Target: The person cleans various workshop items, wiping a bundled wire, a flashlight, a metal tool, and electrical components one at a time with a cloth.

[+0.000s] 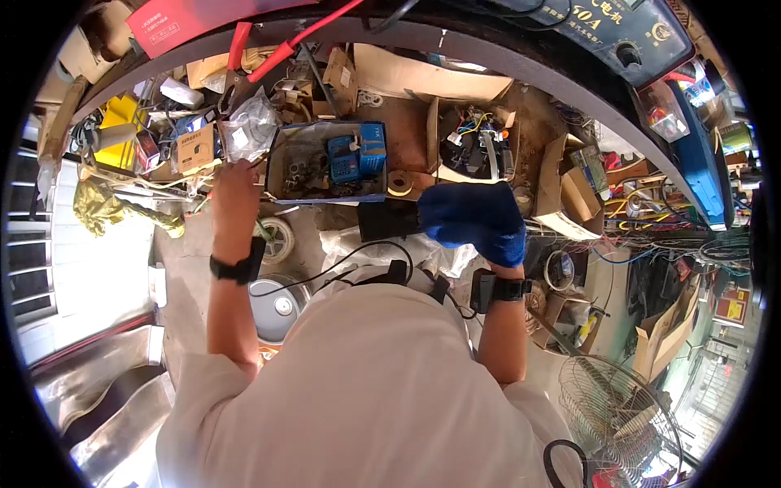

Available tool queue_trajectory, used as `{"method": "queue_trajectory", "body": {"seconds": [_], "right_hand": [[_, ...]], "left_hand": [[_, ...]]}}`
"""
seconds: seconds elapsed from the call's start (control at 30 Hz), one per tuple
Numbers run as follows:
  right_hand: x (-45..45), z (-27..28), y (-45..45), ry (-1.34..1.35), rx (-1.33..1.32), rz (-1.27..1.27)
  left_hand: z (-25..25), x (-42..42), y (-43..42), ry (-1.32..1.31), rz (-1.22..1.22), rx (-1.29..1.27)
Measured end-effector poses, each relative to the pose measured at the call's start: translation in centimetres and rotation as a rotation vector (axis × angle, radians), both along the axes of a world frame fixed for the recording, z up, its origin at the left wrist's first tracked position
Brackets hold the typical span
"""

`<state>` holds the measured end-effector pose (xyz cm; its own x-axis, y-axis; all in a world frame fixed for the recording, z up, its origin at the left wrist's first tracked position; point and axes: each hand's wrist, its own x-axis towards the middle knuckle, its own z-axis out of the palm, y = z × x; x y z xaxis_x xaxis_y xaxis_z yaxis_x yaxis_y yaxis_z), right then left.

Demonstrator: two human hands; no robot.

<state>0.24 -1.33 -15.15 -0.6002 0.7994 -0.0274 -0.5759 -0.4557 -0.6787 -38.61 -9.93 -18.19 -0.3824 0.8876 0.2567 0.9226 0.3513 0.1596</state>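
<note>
My left hand [236, 195] reaches to the shelf's front edge, just left of a blue-edged box [325, 192] that holds small metal parts and blue cartons [346, 159]. Its fingertips are near a clear plastic bag [250, 126]; whether they grip anything is too small to tell. My right hand is hidden by a dark blue cloth [473, 218], which bunches over it in front of a cardboard box of wires and black parts [476, 145]. A roll of tape [399, 183] lies between the two boxes.
Red-handled cutters [281, 55] rise at the back left. An open carton [561, 195] stands at the right. Below the shelf are a wheel [277, 240], a grey round lid [277, 309] and, lower right, a wire fan guard [618, 407]. Cables hang at the right.
</note>
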Motion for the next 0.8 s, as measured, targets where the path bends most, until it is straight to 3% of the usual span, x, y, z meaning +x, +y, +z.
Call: {"method": "queue_trajectory", "body": {"seconds": [0.1,0.13,0.23,0.27,0.37,0.43,0.47,0.6,0.67,0.8], "right_hand": [[0.3,-2.8,1.5,-0.34,0.19,0.152],[-0.2,-3.3,1.8,-0.635,0.711,0.152],[-1.9,-7.3,1.9,-0.769,1.13,0.076],[-2.9,-5.2,1.9,-0.9,1.321,-0.002],[-4.9,-3.0,0.8,-0.88,1.163,-0.285],[-3.9,-3.7,1.4,-1.197,1.236,-0.354],[-3.9,-4.0,1.4,-1.08,1.229,-0.541],[-2.3,-3.7,0.7,-0.955,1.238,-0.774],[-2.1,-4.8,1.1,-1.082,1.26,-0.672],[-1.3,-4.8,2.3,-0.971,1.438,-0.536]], "left_hand": [[2.0,3.1,-0.7,-0.467,0.028,0.228],[2.4,5.0,-0.4,-0.535,-0.038,0.27],[0.6,11.1,1.7,-0.482,-0.268,0.296],[0.5,13.4,2.4,-0.433,-0.406,0.366],[1.0,18.9,3.6,-0.455,-0.554,0.311],[0.6,20.2,3.4,-0.449,-0.587,0.273],[0.5,20.7,3.4,-0.443,-0.609,0.253],[0.8,21.0,2.8,-0.67,-0.609,0.157],[0.5,22.0,2.8,-0.676,-0.617,0.158],[-0.3,23.9,2.7,-0.761,-0.6,0.132]]}}
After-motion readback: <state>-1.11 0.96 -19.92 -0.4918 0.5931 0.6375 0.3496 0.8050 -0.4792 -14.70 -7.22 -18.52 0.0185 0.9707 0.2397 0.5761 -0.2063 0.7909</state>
